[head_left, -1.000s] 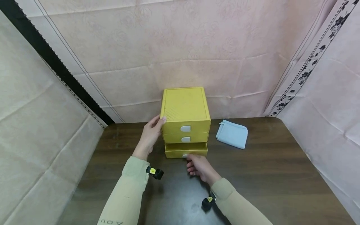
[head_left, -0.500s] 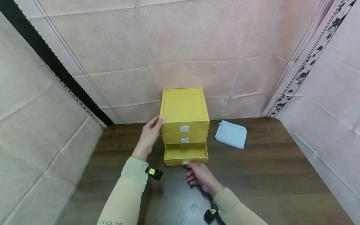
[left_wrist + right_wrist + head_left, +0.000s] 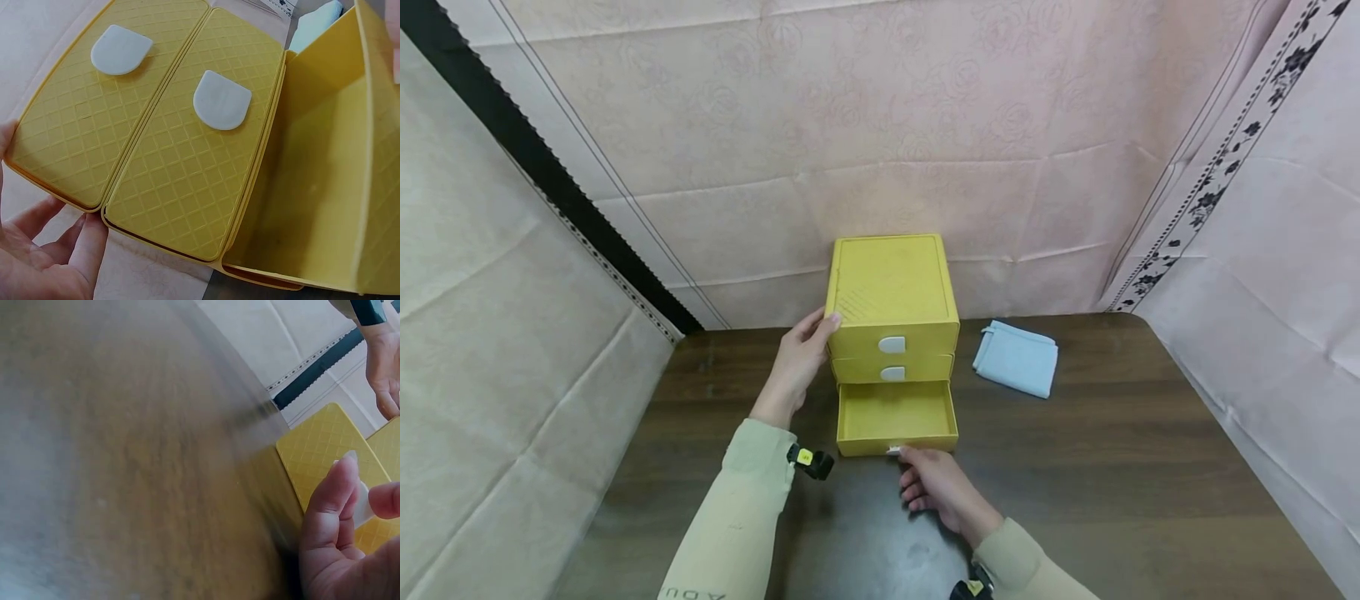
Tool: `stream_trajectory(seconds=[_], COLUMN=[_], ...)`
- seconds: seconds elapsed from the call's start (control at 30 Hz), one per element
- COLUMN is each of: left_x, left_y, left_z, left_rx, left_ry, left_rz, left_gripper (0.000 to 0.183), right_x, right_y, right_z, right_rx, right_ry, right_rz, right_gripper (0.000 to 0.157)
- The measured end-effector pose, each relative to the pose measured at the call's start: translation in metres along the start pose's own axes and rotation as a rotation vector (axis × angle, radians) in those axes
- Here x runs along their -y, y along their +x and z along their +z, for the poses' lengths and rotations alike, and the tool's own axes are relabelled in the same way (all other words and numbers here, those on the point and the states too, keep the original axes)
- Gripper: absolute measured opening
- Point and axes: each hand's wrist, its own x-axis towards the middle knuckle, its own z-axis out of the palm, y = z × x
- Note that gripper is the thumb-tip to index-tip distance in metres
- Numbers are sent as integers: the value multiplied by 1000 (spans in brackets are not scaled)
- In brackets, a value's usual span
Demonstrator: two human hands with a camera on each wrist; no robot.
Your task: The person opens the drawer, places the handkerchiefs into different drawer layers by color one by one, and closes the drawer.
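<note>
A yellow drawer cabinet (image 3: 891, 279) with three drawers stands at the back of the table. Its bottom drawer (image 3: 897, 410) is pulled out, with nothing lying in the visible inside. The top and middle drawers are closed, each with a white tab handle (image 3: 222, 100). My left hand (image 3: 797, 362) holds the cabinet's front left side, thumb at the top edge and fingers along the side wall. With thumb and index finger, my right hand (image 3: 942, 487) pinches the white handle (image 3: 362, 506) of the bottom drawer; its other fingers are curled below.
A folded light blue cloth (image 3: 1017, 358) lies on the brown wooden table (image 3: 1120, 467) to the right of the cabinet. Pale patterned fabric (image 3: 880, 125) hangs close behind the cabinet and on both sides.
The bottom drawer has slid further out toward me, its front moving down in the head view with my right hand on the handle. My left hand stays on the cabinet.
</note>
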Motion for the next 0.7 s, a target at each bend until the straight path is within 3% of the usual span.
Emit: stream_trajectory(seconds=[0.7], left_x=[0], left_y=[0], left_z=[1], left_rx=[4], left_ry=[-14], left_rz=[25], left_gripper=[70], right_x=[-16], right_y=[-19], right_z=[4], right_rx=[29], right_ry=[40], right_rz=[-38], right_gripper=[53])
